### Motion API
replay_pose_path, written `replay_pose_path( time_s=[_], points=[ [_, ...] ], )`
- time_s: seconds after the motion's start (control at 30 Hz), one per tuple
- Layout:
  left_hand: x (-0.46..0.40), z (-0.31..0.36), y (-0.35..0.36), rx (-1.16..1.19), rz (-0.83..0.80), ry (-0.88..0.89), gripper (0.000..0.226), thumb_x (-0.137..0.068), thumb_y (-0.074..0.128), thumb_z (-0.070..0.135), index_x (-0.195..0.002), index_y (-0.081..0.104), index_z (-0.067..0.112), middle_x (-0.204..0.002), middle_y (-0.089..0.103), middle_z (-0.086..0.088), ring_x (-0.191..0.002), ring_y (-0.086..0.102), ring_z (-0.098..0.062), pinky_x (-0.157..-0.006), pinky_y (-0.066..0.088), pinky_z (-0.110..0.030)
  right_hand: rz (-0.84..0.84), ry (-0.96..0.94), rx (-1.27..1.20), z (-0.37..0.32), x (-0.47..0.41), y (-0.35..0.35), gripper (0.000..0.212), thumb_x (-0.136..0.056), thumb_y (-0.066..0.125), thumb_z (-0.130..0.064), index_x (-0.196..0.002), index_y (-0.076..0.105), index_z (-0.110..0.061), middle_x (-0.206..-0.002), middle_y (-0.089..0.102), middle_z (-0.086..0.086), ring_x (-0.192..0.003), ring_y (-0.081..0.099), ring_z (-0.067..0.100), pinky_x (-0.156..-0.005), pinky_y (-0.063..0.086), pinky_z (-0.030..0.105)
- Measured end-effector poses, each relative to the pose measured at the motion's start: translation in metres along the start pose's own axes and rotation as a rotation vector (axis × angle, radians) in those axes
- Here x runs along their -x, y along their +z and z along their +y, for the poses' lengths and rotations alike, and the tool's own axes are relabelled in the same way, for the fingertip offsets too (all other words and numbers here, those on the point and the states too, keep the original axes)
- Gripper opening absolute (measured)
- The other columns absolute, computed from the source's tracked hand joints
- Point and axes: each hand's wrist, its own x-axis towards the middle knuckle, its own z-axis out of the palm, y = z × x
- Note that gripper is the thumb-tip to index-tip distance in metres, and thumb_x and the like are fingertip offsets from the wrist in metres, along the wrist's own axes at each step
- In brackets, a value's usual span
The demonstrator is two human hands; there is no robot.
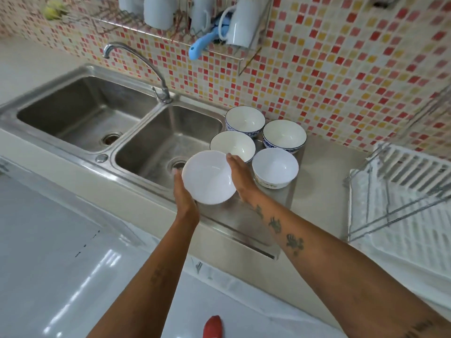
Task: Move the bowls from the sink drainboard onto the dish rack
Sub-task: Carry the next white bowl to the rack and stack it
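Note:
I hold a plain white bowl [208,178] between both palms, just above the steel drainboard [246,223] at the right sink's edge. My left hand [184,195] cups its left side and my right hand [240,178] presses its right side. Several more bowls stand upright on the drainboard behind it: a white one [235,143], one with a patterned base [275,168], and two with blue patterned outsides [245,120] [284,135]. The white dish rack [402,206] with a wire frame stands to the right on the counter.
A double steel sink [117,120] with a curved tap [136,64] lies to the left. A wall rack [195,23] above holds white mugs and a blue-handled utensil. A mosaic tiled wall runs behind. A red object [212,328] shows at the bottom edge.

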Motion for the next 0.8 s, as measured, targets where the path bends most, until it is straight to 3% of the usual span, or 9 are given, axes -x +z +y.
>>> replay_pose_path(
  time_s=[0.1,0.17,0.3,0.4,0.47,0.53,0.6,0.67,0.8],
  points=[
    [0.022,0.034,0.032,0.028,-0.051,0.082,0.044,-0.102,0.02,0.053,-0.1,0.059,0.033,-0.106,0.069,0.002,-0.11,0.065,-0.03,-0.097,0.053,-0.051,0.05,-0.142,0.014,-0.039,0.015,-0.02,0.035,-0.099,0.038,-0.037,-0.119,0.057,-0.016,-0.118,0.059,0.005,-0.11,0.054,0.023,-0.094,0.044,0.039],
    [0.038,0.06,0.061,0.061,-0.112,0.137,0.049,-0.102,0.018,0.055,-0.108,0.061,0.032,-0.115,0.069,-0.001,-0.115,0.065,-0.027,-0.094,0.056,-0.045,0.109,-0.258,-0.033,-0.074,0.033,-0.039,0.029,-0.1,0.036,-0.035,-0.112,0.057,-0.019,-0.112,0.059,0.002,-0.104,0.054,0.021,-0.091,0.044,0.037],
    [0.078,0.115,0.127,0.174,-0.267,0.105,0.044,-0.096,0.036,0.055,-0.119,0.063,0.03,-0.129,0.068,-0.001,-0.122,0.062,-0.026,-0.101,0.051,-0.047,0.307,-0.573,-0.113,-0.153,0.085,-0.094,0.036,-0.103,0.034,-0.024,-0.117,0.057,0.0,-0.115,0.061,0.018,-0.089,0.054,0.02,-0.08,0.042,0.028],
    [0.114,0.14,0.178,0.173,-0.547,0.091,0.038,-0.094,0.045,0.04,-0.12,0.063,0.02,-0.117,0.071,-0.003,-0.105,0.068,-0.026,-0.088,0.057,-0.042,0.404,-0.773,-0.125,-0.198,0.128,-0.151,0.035,-0.104,0.032,-0.019,-0.111,0.06,0.0,-0.099,0.063,0.011,-0.08,0.053,0.006,-0.072,0.043,0.014],
    [0.144,0.143,0.221,0.179,-0.761,0.078,0.031,-0.1,0.037,0.032,-0.114,0.064,0.021,-0.105,0.073,-0.001,-0.089,0.072,-0.023,-0.072,0.06,-0.038,0.497,-0.846,-0.137,-0.221,0.156,-0.197,0.034,-0.103,0.034,-0.017,-0.102,0.059,0.005,-0.087,0.057,0.007,-0.077,0.05,0.011,-0.069,0.042,0.021],
    [0.192,0.141,0.265,0.171,-0.941,0.05,0.032,-0.101,0.038,0.032,-0.117,0.064,0.023,-0.114,0.071,-0.003,-0.096,0.071,-0.025,-0.077,0.06,-0.042,0.622,-0.917,-0.164,-0.236,0.191,-0.25,0.033,-0.099,0.036,-0.018,-0.085,0.057,0.004,-0.077,0.051,0.007,-0.071,0.046,0.011,-0.065,0.037,0.029],
    [0.233,0.132,0.306,0.159,-1.086,0.019,0.037,-0.101,0.039,0.035,-0.128,0.06,0.021,-0.131,0.064,-0.007,-0.111,0.066,-0.03,-0.085,0.057,-0.046,0.732,-0.98,-0.166,-0.246,0.216,-0.303,0.03,-0.098,0.038,-0.019,-0.073,0.054,-0.011,-0.068,0.05,0.0,-0.063,0.046,0.003,-0.063,0.038,0.026],
    [0.247,0.129,0.332,0.135,-1.174,-0.017,0.048,-0.098,0.041,0.04,-0.14,0.052,0.019,-0.145,0.054,-0.011,-0.123,0.058,-0.035,-0.093,0.053,-0.051,0.738,-0.984,-0.191,-0.249,0.226,-0.329,0.03,-0.101,0.038,-0.016,-0.081,0.06,-0.015,-0.073,0.057,-0.003,-0.066,0.054,0.002,-0.065,0.044,0.022],
    [0.302,0.099,0.396,-0.084,-1.4,-0.223,0.057,-0.091,0.045,0.057,-0.138,0.055,0.026,-0.141,0.057,-0.012,-0.122,0.058,-0.043,-0.092,0.05,-0.06,0.875,-1.021,-0.236,-0.241,0.266,-0.414,0.029,-0.101,0.038,-0.012,-0.088,0.064,-0.014,-0.079,0.063,-0.004,-0.072,0.06,0.003,-0.07,0.047,0.023]
  ],
)
